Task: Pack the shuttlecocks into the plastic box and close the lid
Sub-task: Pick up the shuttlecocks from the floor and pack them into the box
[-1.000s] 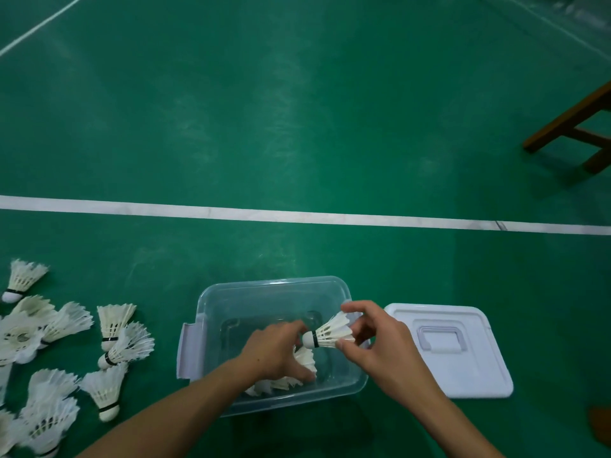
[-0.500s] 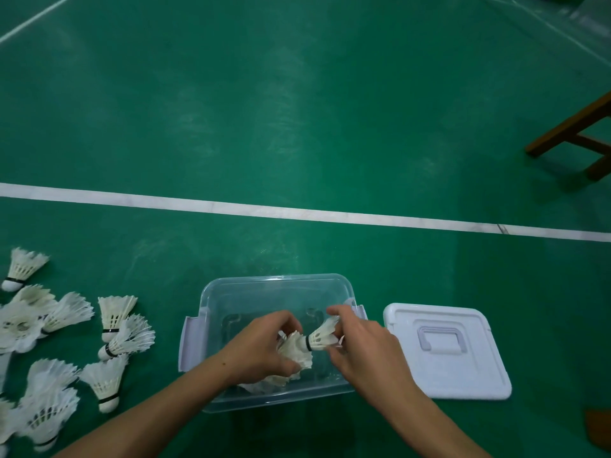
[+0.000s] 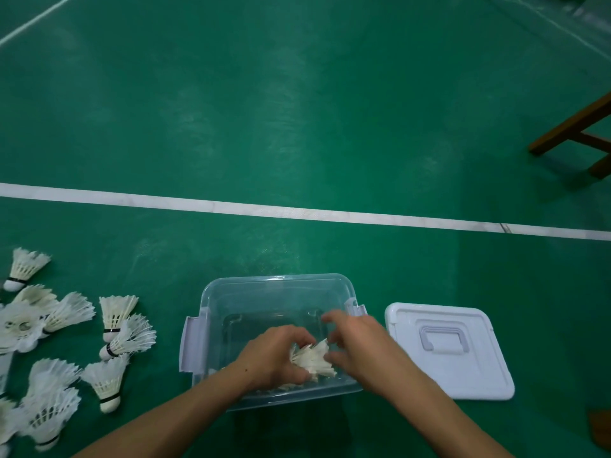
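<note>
Both of my hands are down inside the clear plastic box (image 3: 277, 280) on the green floor. My left hand (image 3: 274, 357) curls over a small bunch of white shuttlecocks (image 3: 312, 361) lying at the box's near side. From the right, my right hand (image 3: 362, 347) holds the feathered end of the shuttlecock pressed against that bunch, thumb below and fingers above. The cork ends are hidden under my left hand. The white lid (image 3: 463, 375) with a recessed handle lies flat on the floor just right of the box.
Several loose shuttlecocks (image 3: 114, 320) lie scattered on the floor left of the box, down to the frame's left edge. A white court line (image 3: 297, 213) runs across beyond the box. Wooden furniture legs (image 3: 575, 127) stand at the far right.
My right hand has brought its shuttlecock down from above the box rim into the box, against the bunch under my left hand. The left hand has stayed in the box.
</note>
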Available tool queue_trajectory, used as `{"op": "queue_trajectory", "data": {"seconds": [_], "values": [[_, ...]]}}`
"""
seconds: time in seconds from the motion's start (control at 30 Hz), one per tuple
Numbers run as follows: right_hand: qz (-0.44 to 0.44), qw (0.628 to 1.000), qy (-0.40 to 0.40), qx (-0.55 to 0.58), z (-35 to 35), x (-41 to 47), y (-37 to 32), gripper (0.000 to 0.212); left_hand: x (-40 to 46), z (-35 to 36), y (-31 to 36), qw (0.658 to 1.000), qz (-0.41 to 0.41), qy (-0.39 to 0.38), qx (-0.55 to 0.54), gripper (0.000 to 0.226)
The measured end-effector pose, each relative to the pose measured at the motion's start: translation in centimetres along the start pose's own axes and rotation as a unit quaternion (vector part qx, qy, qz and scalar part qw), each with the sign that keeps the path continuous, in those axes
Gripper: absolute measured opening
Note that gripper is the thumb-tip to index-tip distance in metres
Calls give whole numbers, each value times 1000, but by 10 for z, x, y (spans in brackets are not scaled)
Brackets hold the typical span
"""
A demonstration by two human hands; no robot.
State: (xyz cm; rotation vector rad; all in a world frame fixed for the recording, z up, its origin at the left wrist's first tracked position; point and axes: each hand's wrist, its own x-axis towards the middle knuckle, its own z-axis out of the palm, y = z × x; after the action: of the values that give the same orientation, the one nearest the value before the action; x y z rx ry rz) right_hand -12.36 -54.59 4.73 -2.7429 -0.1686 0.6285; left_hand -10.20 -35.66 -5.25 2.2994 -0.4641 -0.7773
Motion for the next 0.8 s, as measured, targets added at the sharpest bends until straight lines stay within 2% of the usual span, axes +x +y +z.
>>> {"op": "queue_trajectory", "data": {"seconds": [0.1,0.2,0.4,0.5,0.7,0.8], "values": [[8,998,63,25,-31,-5,11,52,7,2,4,998,-10,-19,51,48],[20,995,82,49,-47,-8,18,41,14,6,6,996,-15,-34,76,52],[18,987,99,125,-45,-3,20,33,19,7,1,997,-18,-32,64,88],[4,985,99,139,-46,0,22,34,7,-9,7,1000,-6,16,-6,95],[-38,981,113,152,-52,7,12,44,-54,-69,25,973,49,191,-119,65],[-76,979,110,151,-48,18,-15,46,-98,-104,16,954,48,255,-153,59]]}}
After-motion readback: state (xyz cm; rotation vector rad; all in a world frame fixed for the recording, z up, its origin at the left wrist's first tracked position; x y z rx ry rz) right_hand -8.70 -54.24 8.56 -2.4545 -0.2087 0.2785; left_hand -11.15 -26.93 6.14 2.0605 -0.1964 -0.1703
